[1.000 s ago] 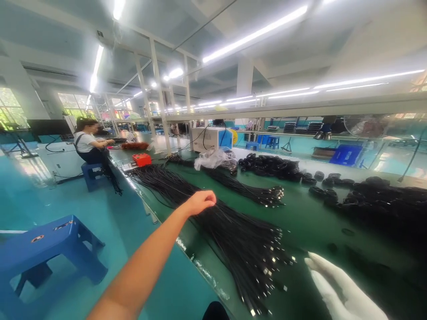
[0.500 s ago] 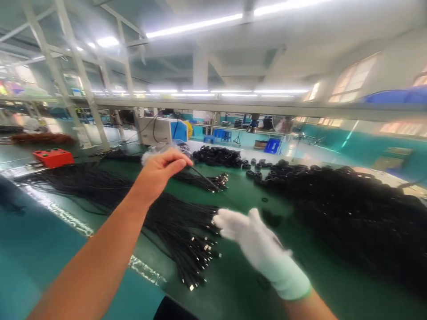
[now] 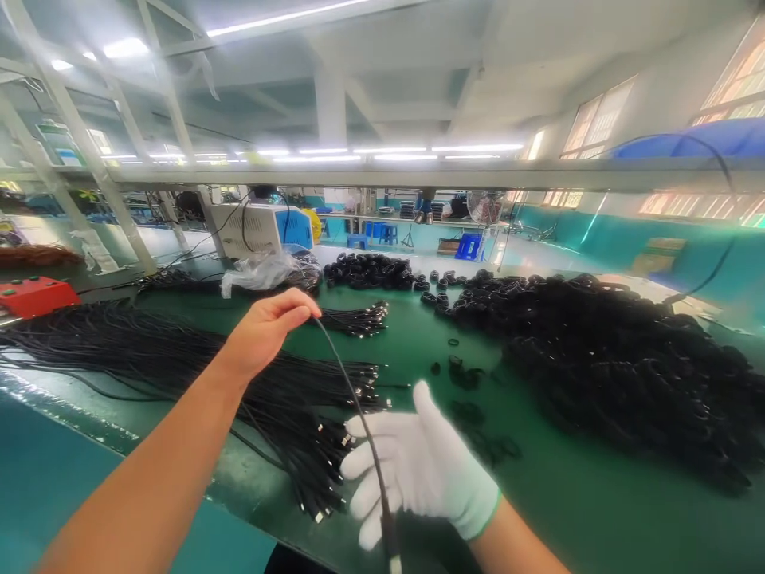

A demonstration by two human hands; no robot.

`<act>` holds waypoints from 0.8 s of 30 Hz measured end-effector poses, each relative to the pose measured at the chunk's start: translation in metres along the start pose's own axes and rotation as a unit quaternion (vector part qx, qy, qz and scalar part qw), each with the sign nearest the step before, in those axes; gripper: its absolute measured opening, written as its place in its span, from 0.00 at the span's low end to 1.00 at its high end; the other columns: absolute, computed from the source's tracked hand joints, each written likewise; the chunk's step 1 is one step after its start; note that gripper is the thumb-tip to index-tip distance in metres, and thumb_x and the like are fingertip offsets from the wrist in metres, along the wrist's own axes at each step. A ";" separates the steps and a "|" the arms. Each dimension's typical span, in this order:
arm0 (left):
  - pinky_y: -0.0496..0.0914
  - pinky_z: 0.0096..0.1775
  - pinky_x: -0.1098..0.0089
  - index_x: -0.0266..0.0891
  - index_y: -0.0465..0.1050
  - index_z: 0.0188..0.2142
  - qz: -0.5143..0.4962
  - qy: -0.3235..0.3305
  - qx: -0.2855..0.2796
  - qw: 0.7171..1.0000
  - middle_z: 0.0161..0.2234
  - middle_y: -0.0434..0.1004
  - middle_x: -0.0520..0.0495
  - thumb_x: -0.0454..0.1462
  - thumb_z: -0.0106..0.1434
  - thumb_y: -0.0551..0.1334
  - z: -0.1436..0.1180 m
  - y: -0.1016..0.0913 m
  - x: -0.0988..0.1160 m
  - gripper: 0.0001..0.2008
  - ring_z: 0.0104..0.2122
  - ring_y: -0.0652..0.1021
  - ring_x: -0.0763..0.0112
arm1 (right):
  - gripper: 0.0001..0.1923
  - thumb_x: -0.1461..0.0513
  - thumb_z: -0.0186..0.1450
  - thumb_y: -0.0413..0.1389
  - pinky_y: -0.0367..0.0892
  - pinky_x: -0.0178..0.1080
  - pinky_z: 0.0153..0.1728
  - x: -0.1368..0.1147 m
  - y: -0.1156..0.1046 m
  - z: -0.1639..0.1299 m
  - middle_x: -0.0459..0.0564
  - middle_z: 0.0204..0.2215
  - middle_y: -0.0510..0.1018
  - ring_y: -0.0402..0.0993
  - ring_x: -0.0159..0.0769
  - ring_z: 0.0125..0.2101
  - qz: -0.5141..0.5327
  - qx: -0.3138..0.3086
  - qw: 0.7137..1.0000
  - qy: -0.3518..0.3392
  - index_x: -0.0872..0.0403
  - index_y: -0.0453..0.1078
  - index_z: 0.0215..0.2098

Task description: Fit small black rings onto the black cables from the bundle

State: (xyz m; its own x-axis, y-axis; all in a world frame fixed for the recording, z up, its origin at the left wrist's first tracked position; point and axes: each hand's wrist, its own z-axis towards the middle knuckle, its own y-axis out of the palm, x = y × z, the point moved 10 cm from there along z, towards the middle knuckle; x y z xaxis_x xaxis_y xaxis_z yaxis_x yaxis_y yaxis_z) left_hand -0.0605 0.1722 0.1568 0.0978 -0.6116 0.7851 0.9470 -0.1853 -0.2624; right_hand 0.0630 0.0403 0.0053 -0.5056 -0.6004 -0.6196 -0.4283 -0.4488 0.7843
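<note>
Black cable [image 3: 350, 383] looks light, limp and slick: left hand [image 3: 266, 331] pinches one end, gloved right hand [image 3: 418, 470] lies spread beneath, best gripped near its plug.

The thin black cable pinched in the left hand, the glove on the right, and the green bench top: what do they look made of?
The thin black cable looks rubber or plastic jacketed: matte, bending in a smooth arc, with a shiny, probably metal, tip near the bottom edge. The white glove on the right hand looks like knitted fabric, with a pale green cuff. The green bench top seems a smooth, faintly glossy mat, possibly rubber. The left hand is bare.
</note>
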 end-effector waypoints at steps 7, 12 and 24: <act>0.50 0.58 0.51 0.45 0.77 0.37 0.378 0.083 -0.032 0.922 0.44 0.74 0.46 0.38 0.60 0.59 -0.019 0.053 0.021 0.09 0.51 0.67 0.56 | 0.18 0.61 0.61 0.49 0.72 0.44 0.25 0.016 0.003 -0.003 0.60 0.32 0.79 0.78 0.45 0.29 -0.007 -0.076 0.997 0.025 0.65 0.66 0.45; 0.37 0.62 0.57 0.49 0.75 0.35 0.309 0.137 -0.362 0.869 0.33 0.77 0.54 0.38 0.62 0.58 -0.077 0.157 0.033 0.07 0.45 0.71 0.68 | 0.19 0.62 0.64 0.42 0.72 0.48 0.30 0.022 0.003 -0.010 0.62 0.36 0.78 0.78 0.49 0.36 0.021 -0.093 0.993 0.065 0.66 0.65 0.47; 0.44 0.61 0.61 0.43 0.74 0.34 0.252 0.145 -0.315 0.904 0.33 0.77 0.55 0.36 0.66 0.55 -0.070 0.166 0.030 0.09 0.39 0.72 0.74 | 0.23 0.61 0.60 0.52 0.69 0.51 0.37 0.027 0.018 -0.015 0.62 0.41 0.77 0.76 0.52 0.41 0.038 -0.171 0.983 0.060 0.64 0.64 0.52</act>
State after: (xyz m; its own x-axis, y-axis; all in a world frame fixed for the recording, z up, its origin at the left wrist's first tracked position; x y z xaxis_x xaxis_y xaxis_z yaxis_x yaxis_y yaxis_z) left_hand 0.0780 0.0692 0.0976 0.2971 -0.8994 0.3205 0.4340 -0.1718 -0.8844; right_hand 0.0529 0.0059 0.0032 -0.4260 -0.7048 -0.5673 -0.1055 -0.5841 0.8048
